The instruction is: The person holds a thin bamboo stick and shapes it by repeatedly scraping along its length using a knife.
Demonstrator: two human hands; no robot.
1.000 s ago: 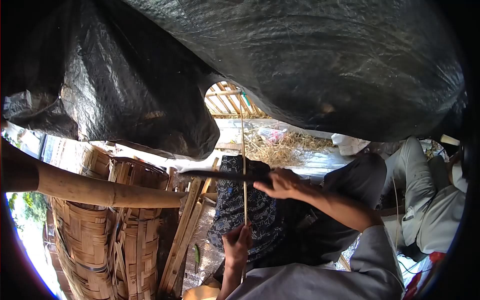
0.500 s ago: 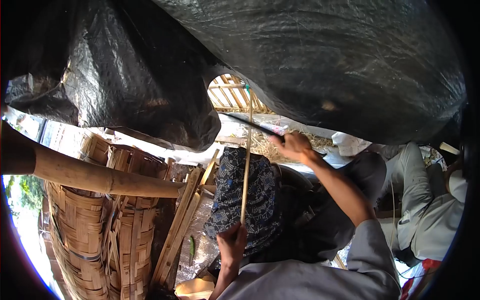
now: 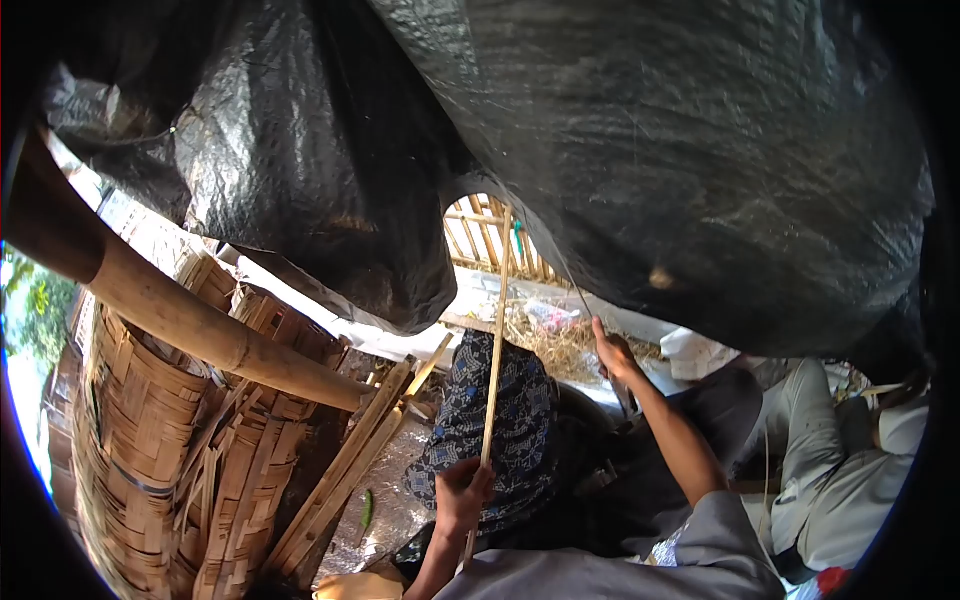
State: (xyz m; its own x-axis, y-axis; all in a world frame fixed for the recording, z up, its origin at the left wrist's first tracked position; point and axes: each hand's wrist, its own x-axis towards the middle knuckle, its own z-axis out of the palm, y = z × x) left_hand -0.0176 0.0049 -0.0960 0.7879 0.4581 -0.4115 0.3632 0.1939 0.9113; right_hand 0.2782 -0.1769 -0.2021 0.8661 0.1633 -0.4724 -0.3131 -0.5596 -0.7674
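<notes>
A long, pale bamboo strip [image 3: 495, 365] stands almost upright in front of me. My left hand [image 3: 463, 492] is closed around its lower part, above the blue-patterned dark cloth [image 3: 480, 410] over my leg. My right hand [image 3: 613, 352], to the right of the strip, is closed on a knife [image 3: 582, 297]. The blade points up and to the left, seen nearly edge-on, and is apart from the strip. Part of the knife's handle is hidden by the fingers.
Black plastic sheeting [image 3: 660, 130] hangs low overhead. At left stand woven bamboo baskets [image 3: 150, 430], crossed by a thick bamboo pole [image 3: 200, 320]. Split bamboo pieces [image 3: 345, 470] lean beside them. Another person in light trousers [image 3: 800, 440] sits at the right.
My right hand has drawn the knife away from the strip, lower and slightly right, and the blade has turned steeper. My left hand keeps its hold; the view has tilted.
</notes>
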